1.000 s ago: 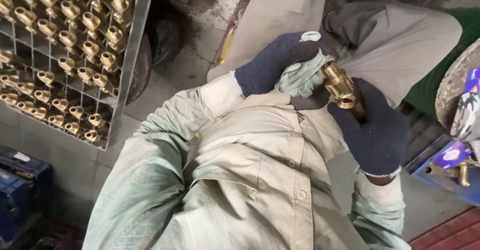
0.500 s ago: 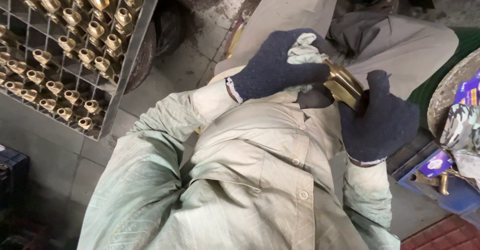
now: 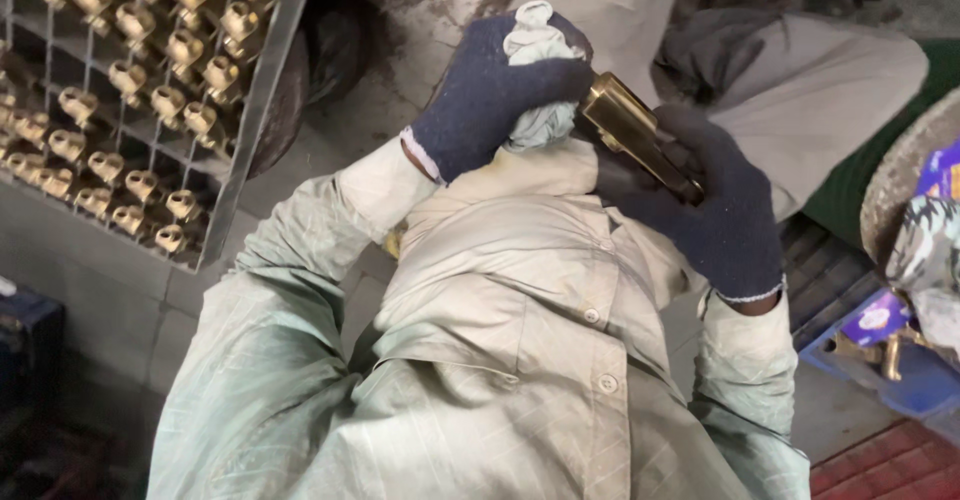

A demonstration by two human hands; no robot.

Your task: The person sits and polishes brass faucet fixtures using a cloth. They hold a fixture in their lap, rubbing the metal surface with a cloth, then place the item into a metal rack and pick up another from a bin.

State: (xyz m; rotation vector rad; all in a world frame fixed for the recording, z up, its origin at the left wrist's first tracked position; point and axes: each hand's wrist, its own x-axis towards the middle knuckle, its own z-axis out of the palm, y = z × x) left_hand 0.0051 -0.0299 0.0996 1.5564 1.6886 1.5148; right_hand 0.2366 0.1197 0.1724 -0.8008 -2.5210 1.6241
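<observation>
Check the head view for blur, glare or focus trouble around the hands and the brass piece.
Head view: lighting is soft and even, with no hard shadows. The brass fitting shows a mild sheen but no blown-out glare. The left hand with its pale cloth and the right hand are slightly soft but readable. The rack of brass parts at the upper left edge looks softer.

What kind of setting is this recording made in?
Probably a small metalwork or brass-finishing workshop. A wire rack holds rows of brass fittings, the gloved left hand presses a cloth to a brass part held by the right hand, and the concrete floor is grimy.
</observation>
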